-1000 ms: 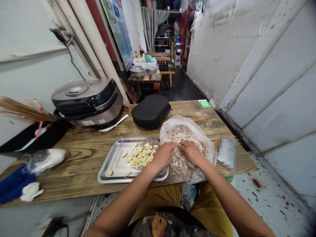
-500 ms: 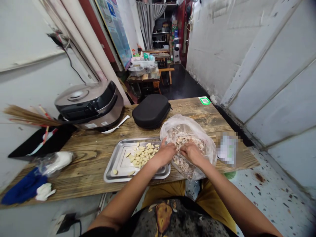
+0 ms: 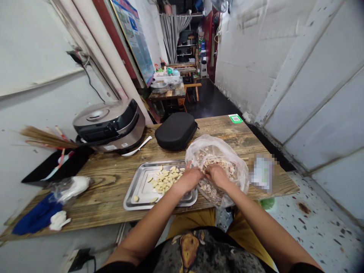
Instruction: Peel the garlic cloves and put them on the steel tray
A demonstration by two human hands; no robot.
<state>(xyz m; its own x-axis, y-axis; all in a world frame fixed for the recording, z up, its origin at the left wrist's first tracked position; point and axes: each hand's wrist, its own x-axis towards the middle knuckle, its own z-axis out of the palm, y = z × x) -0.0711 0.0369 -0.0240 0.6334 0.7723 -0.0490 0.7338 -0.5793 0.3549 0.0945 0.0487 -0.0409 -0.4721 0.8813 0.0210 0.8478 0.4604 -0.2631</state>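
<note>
A clear plastic bag (image 3: 241, 170) lies wide open on the wooden table, full of what look like garlic cloves and papery skins (image 3: 212, 193). Over its left side my left hand (image 3: 192, 178) is closed, fingertips pinched together. My right hand (image 3: 216, 175) meets it from the right, also closed, the fingertips of both touching. Whatever small piece they hold is hidden between the fingers. Left of the bag, a shallow metal tray (image 3: 136, 189) carries a heap of peeled pale garlic cloves (image 3: 163, 182); my left forearm crosses its right part.
Behind the tray sit a black zip case (image 3: 176, 131), a white spoon (image 3: 138, 147) and a rice cooker (image 3: 109, 123). A blue cloth (image 3: 36, 216), crumpled tissue (image 3: 59, 220) and a clear bag with something white (image 3: 74, 187) lie left. A blurred packet (image 3: 261, 172) lies right.
The whole view has shifted slightly, so things sit a little lower and the left side farther right. My right hand has come closer to my left; their fingertips now meet.
</note>
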